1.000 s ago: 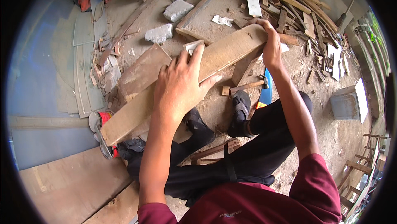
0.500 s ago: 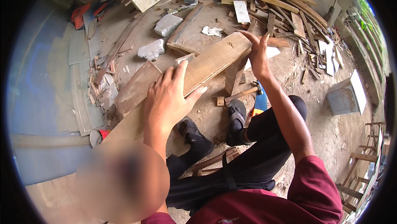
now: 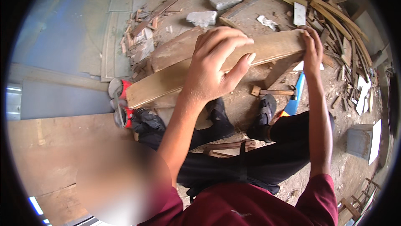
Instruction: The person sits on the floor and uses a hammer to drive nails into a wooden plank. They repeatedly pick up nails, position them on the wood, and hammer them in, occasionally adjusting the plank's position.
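Observation:
A long, thick wooden plank (image 3: pixel 165 85) lies slantwise before me, over other wood, its left end nearer to me. My right hand (image 3: pixel 311 50) grips its far right end, fingers bent over the edge. Above the plank's middle is my left hand (image 3: pixel 217 65), fingers curved and apart from the thumb, holding nothing. Whether its fingertips brush the wood is hard to tell. Under the plank's right part, a dark wooden piece (image 3: pixel 282 70) slopes down to the floor. Near my foot lies a hammer (image 3: pixel 275 92), its handle toward a small wood block (image 3: pixel 255 90).
A blue handsaw blade (image 3: pixel 297 94) lies beside the hammer. Scrap wood (image 3: pixel 344 50) is heaped at the far right, and concrete chunks (image 3: pixel 225 0) lie beyond the plank. Red cans (image 3: pixel 125 87) stand by its left end. A grey bin (image 3: pixel 360 141) is at the right.
My view has turned left, bringing the plank's left end into sight. My left hand has risen off the plank and its fingers have curled somewhat. My right hand stays at the far end.

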A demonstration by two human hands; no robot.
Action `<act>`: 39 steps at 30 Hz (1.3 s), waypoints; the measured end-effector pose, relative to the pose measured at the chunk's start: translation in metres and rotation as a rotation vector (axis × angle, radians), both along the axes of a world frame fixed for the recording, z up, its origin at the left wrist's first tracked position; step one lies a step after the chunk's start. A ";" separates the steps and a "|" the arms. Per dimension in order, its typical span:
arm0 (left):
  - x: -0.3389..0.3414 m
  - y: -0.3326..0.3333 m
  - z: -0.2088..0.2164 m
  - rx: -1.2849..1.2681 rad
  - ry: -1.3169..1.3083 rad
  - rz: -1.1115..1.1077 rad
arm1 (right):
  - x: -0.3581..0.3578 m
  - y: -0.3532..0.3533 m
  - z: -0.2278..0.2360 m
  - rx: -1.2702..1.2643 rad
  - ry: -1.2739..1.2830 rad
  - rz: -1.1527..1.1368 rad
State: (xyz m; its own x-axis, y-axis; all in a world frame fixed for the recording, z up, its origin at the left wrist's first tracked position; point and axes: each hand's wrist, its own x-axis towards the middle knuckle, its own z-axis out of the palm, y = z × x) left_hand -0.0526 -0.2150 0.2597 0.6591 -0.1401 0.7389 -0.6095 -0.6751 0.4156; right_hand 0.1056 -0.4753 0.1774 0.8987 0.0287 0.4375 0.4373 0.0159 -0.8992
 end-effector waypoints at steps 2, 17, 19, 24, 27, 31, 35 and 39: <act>-0.022 0.015 -0.004 -0.061 -0.181 0.058 | -0.001 -0.003 0.000 -0.061 -0.020 -0.003; -0.283 0.232 -0.301 -1.039 0.296 1.184 | 0.043 -0.046 -0.031 -0.722 -0.580 -0.118; -0.282 0.247 -0.325 -0.661 0.631 1.508 | 0.045 -0.053 -0.034 -0.805 -0.667 -0.184; -0.262 0.269 -0.317 -0.669 1.402 1.629 | 0.061 -0.073 -0.039 -0.916 -0.702 -0.243; -0.251 0.259 -0.330 -1.160 1.134 0.861 | 0.070 -0.089 -0.050 -0.959 -0.672 -0.303; -0.258 0.287 -0.381 -0.851 1.276 1.125 | 0.068 -0.089 -0.049 -1.050 -0.675 -0.347; -0.245 0.274 -0.430 -0.139 1.591 1.795 | 0.071 -0.104 -0.050 -0.967 -0.564 -0.323; -0.284 0.325 -0.496 0.023 1.774 1.102 | 0.079 -0.080 -0.057 -0.913 -0.475 -0.266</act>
State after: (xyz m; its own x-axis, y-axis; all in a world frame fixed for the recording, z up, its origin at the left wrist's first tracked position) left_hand -0.3361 0.1096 -0.2362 0.2877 0.7178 -0.6341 0.9120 -0.4074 -0.0473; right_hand 0.1842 -0.5557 0.1208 0.6670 0.3507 0.6574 0.6366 -0.7266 -0.2584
